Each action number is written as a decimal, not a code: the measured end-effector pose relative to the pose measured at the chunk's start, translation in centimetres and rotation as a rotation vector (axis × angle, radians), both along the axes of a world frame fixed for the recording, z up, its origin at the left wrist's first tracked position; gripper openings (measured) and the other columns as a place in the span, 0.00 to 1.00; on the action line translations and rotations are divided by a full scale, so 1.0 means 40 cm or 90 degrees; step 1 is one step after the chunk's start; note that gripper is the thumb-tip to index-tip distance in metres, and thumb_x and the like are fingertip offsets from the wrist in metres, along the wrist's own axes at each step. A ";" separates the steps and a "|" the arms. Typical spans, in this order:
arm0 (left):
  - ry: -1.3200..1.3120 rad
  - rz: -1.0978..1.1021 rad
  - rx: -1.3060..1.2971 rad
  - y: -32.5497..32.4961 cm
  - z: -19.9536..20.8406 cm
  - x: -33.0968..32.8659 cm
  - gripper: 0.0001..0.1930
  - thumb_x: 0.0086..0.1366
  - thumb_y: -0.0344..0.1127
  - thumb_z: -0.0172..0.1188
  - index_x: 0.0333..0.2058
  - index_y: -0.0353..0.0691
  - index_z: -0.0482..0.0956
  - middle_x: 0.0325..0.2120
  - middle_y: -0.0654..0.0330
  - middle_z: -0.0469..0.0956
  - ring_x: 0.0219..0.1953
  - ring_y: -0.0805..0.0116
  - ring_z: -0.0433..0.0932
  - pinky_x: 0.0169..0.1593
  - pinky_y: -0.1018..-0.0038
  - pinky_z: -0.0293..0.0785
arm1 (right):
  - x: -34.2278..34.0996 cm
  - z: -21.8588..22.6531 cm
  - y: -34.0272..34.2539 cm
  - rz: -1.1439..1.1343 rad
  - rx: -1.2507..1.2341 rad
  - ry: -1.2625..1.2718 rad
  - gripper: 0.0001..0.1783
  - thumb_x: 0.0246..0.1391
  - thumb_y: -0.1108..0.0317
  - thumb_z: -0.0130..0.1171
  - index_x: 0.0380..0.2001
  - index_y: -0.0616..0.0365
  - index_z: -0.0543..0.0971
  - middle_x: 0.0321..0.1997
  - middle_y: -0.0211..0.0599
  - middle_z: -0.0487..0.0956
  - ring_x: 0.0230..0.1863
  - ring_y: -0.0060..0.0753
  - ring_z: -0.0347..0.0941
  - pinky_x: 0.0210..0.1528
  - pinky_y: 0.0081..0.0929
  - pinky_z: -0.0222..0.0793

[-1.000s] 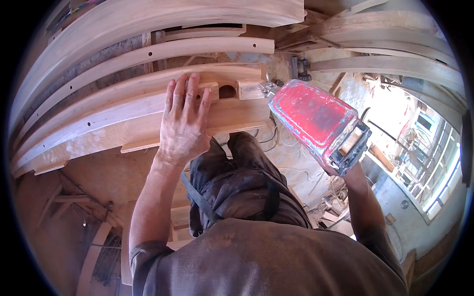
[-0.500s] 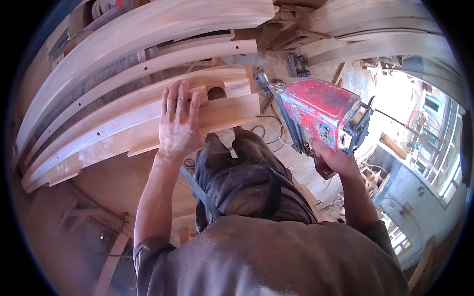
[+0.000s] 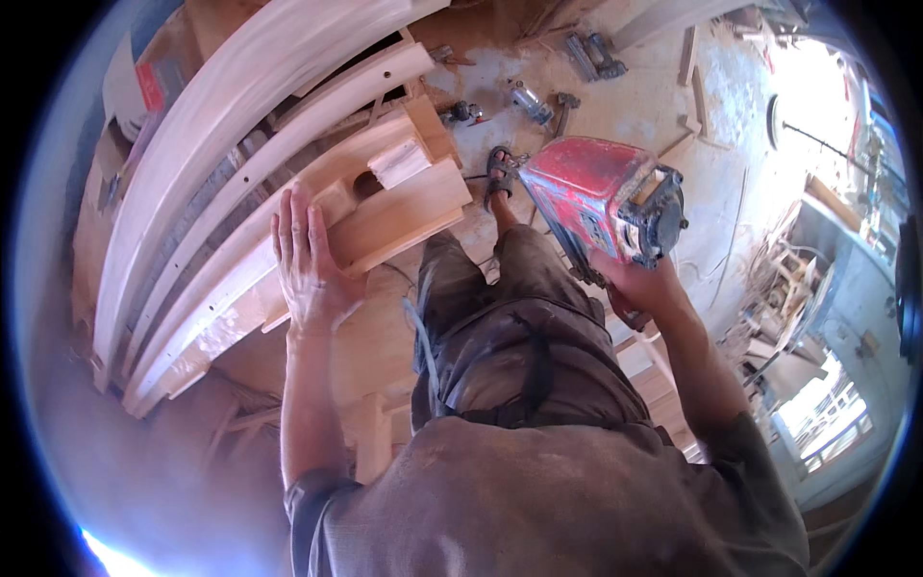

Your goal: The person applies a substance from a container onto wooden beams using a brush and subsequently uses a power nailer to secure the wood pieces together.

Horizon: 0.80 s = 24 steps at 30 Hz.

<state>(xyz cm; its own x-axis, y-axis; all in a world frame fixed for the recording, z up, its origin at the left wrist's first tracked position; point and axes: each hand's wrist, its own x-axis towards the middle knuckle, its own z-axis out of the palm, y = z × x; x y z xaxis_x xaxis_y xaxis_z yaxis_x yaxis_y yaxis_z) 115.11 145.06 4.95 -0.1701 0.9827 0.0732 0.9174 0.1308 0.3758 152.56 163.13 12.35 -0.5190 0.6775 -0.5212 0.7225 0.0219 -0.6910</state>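
My left hand [image 3: 315, 264] lies with its fingers stretched out on a pale curved wooden workpiece [image 3: 226, 288], near its right end. That end has a dark round hole [image 3: 366, 185] and a small wooden block [image 3: 400, 163] beside it. My right hand [image 3: 636, 281] is wrapped round the handle of a worn red nail gun [image 3: 591, 178], held in the air to the right of the workpiece. The gun's nose points up and left, apart from the wood.
A narrow curved rail with holes [image 3: 288, 144] and a broad curved board [image 3: 207, 115] lie beyond the workpiece. Tools, including a clear-bodied one [image 3: 531, 103], lie on the dusty floor. Wood scraps [image 3: 788, 303] are heaped at the right, near a bright opening.
My view has turned, so the wooden parts appear shifted and more tilted. My left hand still rests on the workpiece; the nail gun stays in my right hand, and my foot has come into sight.
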 end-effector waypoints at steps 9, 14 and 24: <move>0.032 -0.007 0.000 0.012 0.002 0.003 0.50 0.44 0.42 0.78 0.64 0.29 0.62 0.70 0.36 0.58 0.72 0.36 0.58 0.73 0.44 0.54 | -0.027 -0.049 0.117 -0.062 -0.067 0.030 0.14 0.58 0.65 0.66 0.46 0.58 0.81 0.27 0.29 0.80 0.26 0.22 0.75 0.29 0.29 0.72; 0.004 0.002 0.037 0.018 -0.003 0.003 0.52 0.41 0.39 0.77 0.65 0.31 0.62 0.70 0.37 0.59 0.72 0.35 0.59 0.73 0.43 0.54 | -0.003 -0.053 0.116 0.050 0.025 0.027 0.24 0.57 0.65 0.69 0.56 0.57 0.79 0.52 0.39 0.83 0.52 0.36 0.79 0.55 0.36 0.75; -0.086 0.000 -0.035 0.098 0.042 0.091 0.49 0.39 0.29 0.74 0.64 0.34 0.63 0.73 0.43 0.55 0.75 0.41 0.54 0.74 0.43 0.50 | 0.061 -0.049 0.089 0.152 0.124 0.042 0.24 0.55 0.67 0.68 0.55 0.58 0.79 0.52 0.39 0.82 0.54 0.37 0.79 0.58 0.38 0.73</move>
<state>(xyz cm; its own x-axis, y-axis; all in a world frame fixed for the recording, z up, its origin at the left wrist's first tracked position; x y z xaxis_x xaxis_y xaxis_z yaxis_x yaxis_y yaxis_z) 118.73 149.00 6.63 -0.1747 0.9846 -0.0035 0.8593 0.1542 0.4878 155.00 166.67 10.39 -0.7041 0.6161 -0.3532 0.6348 0.3230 -0.7019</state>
